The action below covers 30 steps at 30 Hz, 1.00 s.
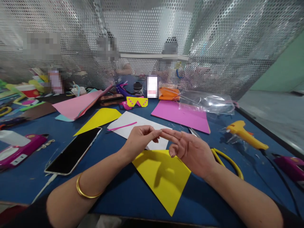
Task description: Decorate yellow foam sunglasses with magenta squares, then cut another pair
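Note:
My left hand (pixel 140 137) is closed in a pinch at the fingertips of my right hand. Any small thing between those fingertips is too small to make out. My right hand (pixel 192 152) is turned palm up, two fingers stretched toward the left hand and another curled. Below both hands lies a yellow sheet (pixel 166 180), with their shadow on it. Behind it a white sheet (pixel 125 122) carries a thin magenta strip (pixel 122 126). Yellow-handled scissors (pixel 229 163) lie partly hidden under my right hand and wrist.
A phone (pixel 73 152) on a cable lies left. At right are a yellow glue gun (pixel 247 134) and its cord. Farther back are a pink sheet (pixel 182 115), a yellow cut-out (pixel 137 101), stacked coloured sheets (pixel 78 103) and clear plastic (pixel 209 103). A perforated metal screen (pixel 147 25) bounds the table.

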{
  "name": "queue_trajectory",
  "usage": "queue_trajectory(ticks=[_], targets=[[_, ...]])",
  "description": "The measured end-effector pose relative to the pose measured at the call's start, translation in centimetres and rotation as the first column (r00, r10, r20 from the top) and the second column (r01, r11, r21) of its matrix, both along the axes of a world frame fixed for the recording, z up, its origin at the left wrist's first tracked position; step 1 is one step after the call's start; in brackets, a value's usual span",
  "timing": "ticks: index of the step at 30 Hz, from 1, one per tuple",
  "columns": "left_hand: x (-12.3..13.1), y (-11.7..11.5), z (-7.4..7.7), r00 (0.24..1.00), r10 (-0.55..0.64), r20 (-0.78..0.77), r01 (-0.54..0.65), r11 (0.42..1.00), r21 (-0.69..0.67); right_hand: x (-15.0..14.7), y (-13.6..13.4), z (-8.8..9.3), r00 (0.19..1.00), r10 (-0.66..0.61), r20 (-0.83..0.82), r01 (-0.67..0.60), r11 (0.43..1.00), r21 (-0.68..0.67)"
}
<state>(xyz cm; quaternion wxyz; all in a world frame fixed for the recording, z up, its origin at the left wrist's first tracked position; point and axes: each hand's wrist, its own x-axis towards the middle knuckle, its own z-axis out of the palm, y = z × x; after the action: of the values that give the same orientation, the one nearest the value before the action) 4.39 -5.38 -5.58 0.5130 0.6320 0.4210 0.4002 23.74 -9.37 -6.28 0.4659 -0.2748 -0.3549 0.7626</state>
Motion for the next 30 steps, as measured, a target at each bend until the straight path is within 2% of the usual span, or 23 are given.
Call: queue_trajectory(ticks=[7, 12, 16, 22, 30], targets=[[0.18, -0.06, -0.02, 1.000, -0.023, -0.018, 0.024, 0.998, 0.049, 0.25, 0.29, 0.26, 0.999, -0.038, -0.026, 0.038, 0.999, -0.023], [0.03, -0.22, -0.07, 0.996, 0.007, -0.093, 0.002, 0.996, 0.093, 0.19, 0.03, 0.14, 0.999, 0.031, 0.014, -0.031, 0.999, 0.009], [-0.08, -0.38, 0.16, 0.996, 0.004, -0.091, 0.010, 0.988, 0.154, 0.24, -0.31, 0.29, 0.998, 0.018, 0.066, -0.021, 0.999, 0.049], [0.19, -0.57, 0.39, 0.997, -0.001, -0.077, 0.014, 0.986, 0.168, 0.43, -0.44, 0.46, 0.999, 0.036, 0.013, -0.037, 0.996, 0.082], [0.24, -0.69, 0.15, 0.985, 0.023, -0.172, 0.010, 0.982, 0.190, 0.18, -0.24, 0.40, 0.993, 0.111, 0.029, -0.113, 0.992, 0.052]])
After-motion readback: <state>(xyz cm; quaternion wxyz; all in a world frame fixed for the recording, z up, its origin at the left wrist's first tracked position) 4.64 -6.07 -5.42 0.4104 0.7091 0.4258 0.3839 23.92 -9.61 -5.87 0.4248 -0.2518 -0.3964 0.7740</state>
